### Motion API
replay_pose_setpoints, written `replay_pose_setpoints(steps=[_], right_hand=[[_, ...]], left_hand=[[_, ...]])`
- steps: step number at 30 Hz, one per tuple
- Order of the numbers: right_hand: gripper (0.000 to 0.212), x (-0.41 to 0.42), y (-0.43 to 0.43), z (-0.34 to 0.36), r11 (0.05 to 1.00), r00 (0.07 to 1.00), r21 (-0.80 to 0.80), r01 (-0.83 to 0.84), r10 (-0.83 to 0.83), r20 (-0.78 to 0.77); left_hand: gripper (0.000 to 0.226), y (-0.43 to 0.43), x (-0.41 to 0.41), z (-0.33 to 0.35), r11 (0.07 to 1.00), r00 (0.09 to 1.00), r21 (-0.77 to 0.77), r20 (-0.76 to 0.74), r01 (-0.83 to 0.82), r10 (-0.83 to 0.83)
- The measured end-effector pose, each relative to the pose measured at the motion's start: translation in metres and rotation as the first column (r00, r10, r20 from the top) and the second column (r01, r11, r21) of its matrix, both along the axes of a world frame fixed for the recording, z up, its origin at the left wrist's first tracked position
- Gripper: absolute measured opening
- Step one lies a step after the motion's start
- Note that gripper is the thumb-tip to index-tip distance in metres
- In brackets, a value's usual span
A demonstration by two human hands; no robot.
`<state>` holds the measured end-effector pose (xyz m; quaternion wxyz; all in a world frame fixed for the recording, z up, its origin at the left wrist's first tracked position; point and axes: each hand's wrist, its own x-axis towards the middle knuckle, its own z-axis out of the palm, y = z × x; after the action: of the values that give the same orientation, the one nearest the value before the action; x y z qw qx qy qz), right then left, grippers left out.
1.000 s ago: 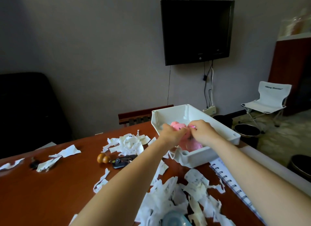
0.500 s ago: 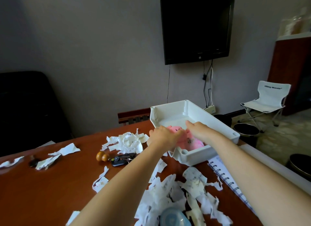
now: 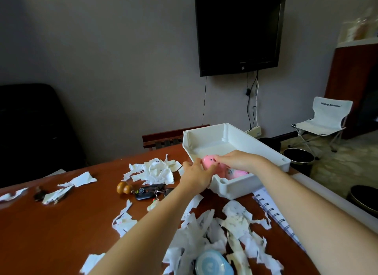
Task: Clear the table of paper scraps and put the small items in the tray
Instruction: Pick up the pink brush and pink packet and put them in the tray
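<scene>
Head view: both hands are in at the white rectangular plastic tray, which sits on the far right part of the reddish-brown wooden tabletop. Inside it, against the near left corner, is a pink rounded toy with small dark dots. More pink shows behind the right wrist, and whether that is the same piece I cannot tell. The left hand reaches over the tray's left wall, fingers curled against the toy's left side. The right hand comes in from above, fingers bent over the top of the toy and gripping it. The far half of the tray floor is bare white.

Out on the tabletop, torn white paper scraps are heaped just left of the tray. A bigger drift lies near the camera between the forearms, and loose strips trail off to the left edge. Between the two heaps sit a brown wooden knob and a black key fob with keys, touching or nearly so. A pale blue round item sits in the near scraps. A spiral-bound notebook runs along the right edge, just beside the tray's near wall. Bare wood opens up on the near left.
</scene>
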<state>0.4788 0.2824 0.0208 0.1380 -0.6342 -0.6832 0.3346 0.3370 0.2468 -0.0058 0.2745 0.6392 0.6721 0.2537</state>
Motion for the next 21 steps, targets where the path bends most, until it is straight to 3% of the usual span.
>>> replay_pose_setpoints(steps=[3, 6, 10, 15, 18, 21], right_hand=[[0.058, 0.0, -0.001, 0.001, 0.999, 1.0, 0.008, 0.031, -0.031, 0.002], [0.06, 0.0, -0.003, 0.001, 1.0, 0.999, 0.007, 0.028, -0.028, 0.027], [0.063, -0.001, -0.005, 0.007, 1.0, 0.998, 0.002, 0.019, -0.019, 0.059], [0.038, -0.002, -0.016, 0.022, 0.997, 0.99, 0.076, -0.02, 0.009, 0.141], [0.053, -0.002, -0.03, 0.03, 0.984, 0.977, 0.177, -0.026, -0.012, 0.214], [0.05, -0.01, -0.051, 0.037, 0.971, 0.976, 0.225, -0.078, 0.028, 0.216]], left_hand=[[0.064, 0.002, 0.0, -0.003, 0.999, 0.998, -0.047, 0.054, 0.026, -0.023], [0.058, -0.002, -0.001, 0.0, 0.995, 0.997, -0.084, 0.059, 0.048, -0.043], [0.044, -0.012, -0.012, 0.006, 0.992, 0.991, -0.06, -0.064, 0.115, -0.119], [0.037, -0.023, -0.029, 0.021, 0.983, 0.957, -0.023, -0.224, 0.184, -0.184], [0.04, -0.037, -0.039, 0.03, 0.979, 0.934, -0.03, -0.295, 0.203, -0.203], [0.046, -0.056, -0.05, 0.037, 0.976, 0.91, -0.064, -0.351, 0.21, -0.219]])
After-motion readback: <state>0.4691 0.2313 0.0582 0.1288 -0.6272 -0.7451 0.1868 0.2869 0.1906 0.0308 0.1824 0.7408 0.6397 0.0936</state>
